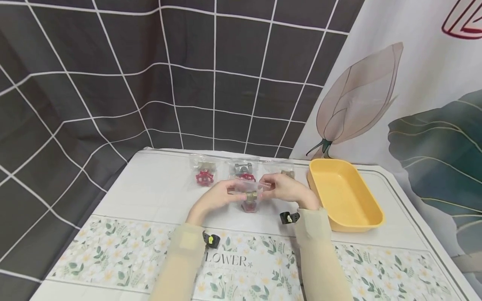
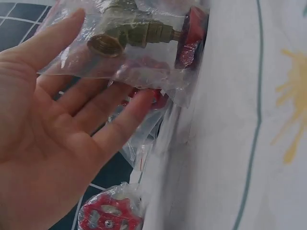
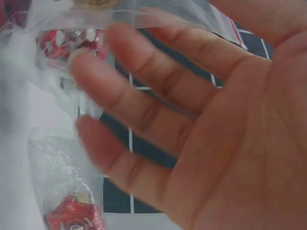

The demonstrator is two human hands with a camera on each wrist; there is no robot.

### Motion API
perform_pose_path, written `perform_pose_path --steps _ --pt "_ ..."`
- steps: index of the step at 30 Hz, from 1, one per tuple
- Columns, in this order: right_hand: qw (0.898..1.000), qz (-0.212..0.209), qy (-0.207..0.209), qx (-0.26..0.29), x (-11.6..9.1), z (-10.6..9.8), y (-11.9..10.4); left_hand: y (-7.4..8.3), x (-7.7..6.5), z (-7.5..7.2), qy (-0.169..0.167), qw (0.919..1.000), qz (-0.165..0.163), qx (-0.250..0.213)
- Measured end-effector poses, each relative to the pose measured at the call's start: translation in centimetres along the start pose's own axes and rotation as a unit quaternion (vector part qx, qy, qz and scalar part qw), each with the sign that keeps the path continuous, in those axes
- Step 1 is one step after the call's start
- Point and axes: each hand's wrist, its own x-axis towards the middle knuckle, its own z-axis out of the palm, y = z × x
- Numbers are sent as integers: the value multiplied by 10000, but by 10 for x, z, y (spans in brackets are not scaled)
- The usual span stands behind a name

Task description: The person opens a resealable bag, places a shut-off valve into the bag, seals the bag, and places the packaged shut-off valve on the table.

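A brass gate valve [image 1: 251, 195] with a red handwheel sits in a clear zip bag [image 2: 165, 81] between the two hands, wheel end down. My left hand [image 1: 218, 195] pinches the bag's left side, thumb in front and fingers behind; its other fingers are spread in the left wrist view. On the opposite side, my right hand [image 1: 288, 189] pinches the bag near its red-lined zip edge, with its lower fingers [image 3: 144, 115] extended loosely. Just behind lies another bagged valve [image 1: 244, 169], grey with a red wheel, partly covered by the held bag.
A bagged valve with a red wheel [image 1: 204, 178] lies at the back left. Another bagged valve [image 1: 288, 172] is partly hidden behind my right hand. A yellow basin [image 1: 346, 194] stands to the right on the white, flower-printed tablecloth [image 1: 150, 184]. A dark gridded curtain [image 1: 192, 88] hangs behind.
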Motion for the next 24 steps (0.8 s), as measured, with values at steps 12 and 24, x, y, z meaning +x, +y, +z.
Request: perform_pose_path --steps 12,24 --pt "9955 9 -51 951 9 13 14 -9 2 6 -192 9974 -91 682" --pt "9721 -78 487 2294 26 21 4 -5 -5 -18 40 9999 15 159"
